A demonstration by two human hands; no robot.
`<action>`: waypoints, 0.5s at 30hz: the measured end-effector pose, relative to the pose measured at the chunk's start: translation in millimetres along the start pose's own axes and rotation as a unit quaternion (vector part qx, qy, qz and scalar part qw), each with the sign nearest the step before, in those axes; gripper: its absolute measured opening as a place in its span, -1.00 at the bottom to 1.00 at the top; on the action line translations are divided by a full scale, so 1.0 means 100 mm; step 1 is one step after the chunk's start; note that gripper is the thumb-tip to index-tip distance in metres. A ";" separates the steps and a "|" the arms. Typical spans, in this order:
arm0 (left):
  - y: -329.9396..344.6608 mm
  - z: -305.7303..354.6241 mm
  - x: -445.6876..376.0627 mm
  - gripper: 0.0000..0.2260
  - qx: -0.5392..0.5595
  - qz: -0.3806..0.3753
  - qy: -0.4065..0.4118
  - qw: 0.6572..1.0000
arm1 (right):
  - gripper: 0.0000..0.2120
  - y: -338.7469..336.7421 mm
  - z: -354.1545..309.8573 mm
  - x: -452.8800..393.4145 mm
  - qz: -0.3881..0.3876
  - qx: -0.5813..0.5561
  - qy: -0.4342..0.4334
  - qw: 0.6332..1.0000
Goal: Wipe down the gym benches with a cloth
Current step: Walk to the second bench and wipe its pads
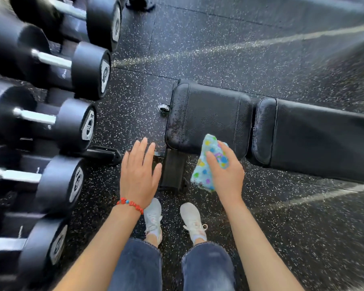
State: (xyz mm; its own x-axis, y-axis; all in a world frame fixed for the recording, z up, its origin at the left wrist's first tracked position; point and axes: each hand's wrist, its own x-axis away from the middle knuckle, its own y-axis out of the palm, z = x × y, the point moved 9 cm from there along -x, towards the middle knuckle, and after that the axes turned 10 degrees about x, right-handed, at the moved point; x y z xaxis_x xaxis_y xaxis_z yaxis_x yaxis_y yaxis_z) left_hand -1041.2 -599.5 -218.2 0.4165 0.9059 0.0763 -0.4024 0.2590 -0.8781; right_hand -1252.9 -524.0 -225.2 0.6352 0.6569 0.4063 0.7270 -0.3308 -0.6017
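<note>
A black padded gym bench lies across the middle of the view, with a short seat pad (208,116) and a long back pad (315,139) running off to the right. My right hand (225,173) grips a light blue cloth (208,160) with coloured dots, held at the near edge of the seat pad. My left hand (138,173) hovers flat, fingers spread, over the floor to the left of the bench's foot (172,169). It holds nothing and has a red bead bracelet at the wrist.
A rack of black dumbbells (76,70) with chrome handles fills the left side, close to my left arm. The floor (219,49) is black speckled rubber tiles. My white shoes (193,221) stand just short of the bench foot.
</note>
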 end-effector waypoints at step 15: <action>-1.26 0.44 1.53 -0.47 0.017 0.161 -0.188 0.969 | -0.64 -0.25 -1.03 1.17 -0.147 0.044 -0.165 0.974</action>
State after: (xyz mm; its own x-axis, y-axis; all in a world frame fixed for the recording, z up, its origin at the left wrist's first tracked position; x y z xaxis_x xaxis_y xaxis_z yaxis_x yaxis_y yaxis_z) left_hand -962.9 -478.4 -75.3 -0.0589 0.9979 -0.0270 -0.4912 -0.0525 -0.8695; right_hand -1170.2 -508.6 -91.7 0.2737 0.9016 0.3351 0.8304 -0.0457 -0.5553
